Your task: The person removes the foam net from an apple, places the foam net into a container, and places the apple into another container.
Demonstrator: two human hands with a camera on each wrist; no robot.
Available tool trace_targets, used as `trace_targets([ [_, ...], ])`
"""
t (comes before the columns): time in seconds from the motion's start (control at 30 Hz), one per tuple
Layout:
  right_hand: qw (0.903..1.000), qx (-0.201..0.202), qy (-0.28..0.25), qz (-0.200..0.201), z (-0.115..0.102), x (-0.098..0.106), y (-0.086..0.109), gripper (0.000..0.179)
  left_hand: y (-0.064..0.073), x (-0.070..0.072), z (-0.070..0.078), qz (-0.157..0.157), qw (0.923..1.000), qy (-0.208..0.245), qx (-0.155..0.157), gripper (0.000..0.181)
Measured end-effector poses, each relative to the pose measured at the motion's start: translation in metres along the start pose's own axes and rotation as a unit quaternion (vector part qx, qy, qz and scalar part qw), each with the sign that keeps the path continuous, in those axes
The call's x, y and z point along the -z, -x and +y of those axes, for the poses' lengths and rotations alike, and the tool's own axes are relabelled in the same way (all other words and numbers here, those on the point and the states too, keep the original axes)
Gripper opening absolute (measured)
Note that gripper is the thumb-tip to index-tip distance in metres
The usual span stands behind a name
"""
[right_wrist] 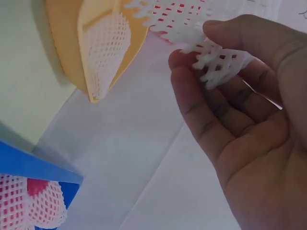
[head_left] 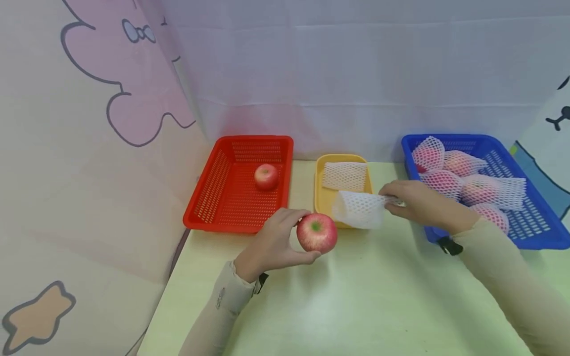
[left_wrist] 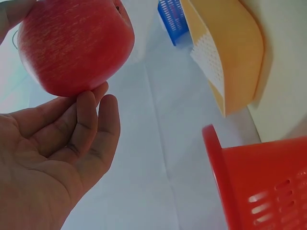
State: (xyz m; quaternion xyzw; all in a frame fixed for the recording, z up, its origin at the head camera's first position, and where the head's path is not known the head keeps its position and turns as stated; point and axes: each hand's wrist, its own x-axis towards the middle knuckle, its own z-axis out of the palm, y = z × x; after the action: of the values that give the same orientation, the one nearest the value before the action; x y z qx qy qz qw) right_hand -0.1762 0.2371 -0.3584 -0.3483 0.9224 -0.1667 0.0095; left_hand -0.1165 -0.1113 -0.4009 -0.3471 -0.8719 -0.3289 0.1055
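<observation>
My left hand [head_left: 278, 244] grips a red apple [head_left: 317, 233] between thumb and fingers above the table, its green stem hollow facing up. In the left wrist view the same apple [left_wrist: 79, 43] rests on the bent fingertips [left_wrist: 86, 108]. To the right, my right hand [head_left: 411, 202] pinches one end of a white foam net sleeve [head_left: 359, 209]. The sleeve's other end opens toward the apple, a short gap apart from it. Up close in the right wrist view, thumb and forefinger squeeze the mesh [right_wrist: 223, 62] of the sleeve's end.
A red basket [head_left: 191, 217] at the left contains one bare apple [head_left: 266, 177]. Behind the hands, a small yellow basket [head_left: 318, 198] has another foam net [head_left: 345, 176] in it. The blue basket [head_left: 547, 237] at the right holds several net-wrapped apples [head_left: 441, 184]. A curtain [head_left: 347, 79] hangs behind.
</observation>
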Motion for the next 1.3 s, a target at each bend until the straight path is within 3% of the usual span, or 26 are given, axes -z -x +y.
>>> trace_targets([
  [0.13, 0.9995, 0.002, -0.011, -0.029, 0.02, 0.005, -0.043, 0.016, 0.006, 0.002, -0.002, -0.004, 0.9999, -0.001, 0.014, 0.071],
  [0.3, 0.992, -0.049, -0.028, -0.113, 0.047, -0.006, -0.09, 0.015, 0.01, 0.003, -0.002, -0.01, 0.9997, -0.002, 0.023, 0.07],
  [0.53, 0.9756, -0.124, -0.019, -0.18, 0.076, -0.029, -0.117, 0.023, 0.012, 0.002, -0.002, -0.016, 0.9996, -0.002, 0.023, 0.071],
  [0.73, 0.9767, -0.14, -0.049, -0.155, 0.082, -0.026, -0.122, 0.035, 0.015, 0.0, -0.004, -0.014, 0.9996, -0.003, 0.023, 0.073],
  [1.07, 0.9939, -0.072, -0.024, -0.08, 0.08, -0.003, -0.105, 0.029, 0.011, 0.0, -0.004, -0.017, 0.9997, -0.005, 0.018, 0.073],
  [1.3, 0.9982, -0.032, -0.004, -0.051, 0.066, 0.004, -0.076, 0.025, 0.006, 0.005, -0.006, -0.007, 0.9999, -0.005, 0.013, 0.07],
])
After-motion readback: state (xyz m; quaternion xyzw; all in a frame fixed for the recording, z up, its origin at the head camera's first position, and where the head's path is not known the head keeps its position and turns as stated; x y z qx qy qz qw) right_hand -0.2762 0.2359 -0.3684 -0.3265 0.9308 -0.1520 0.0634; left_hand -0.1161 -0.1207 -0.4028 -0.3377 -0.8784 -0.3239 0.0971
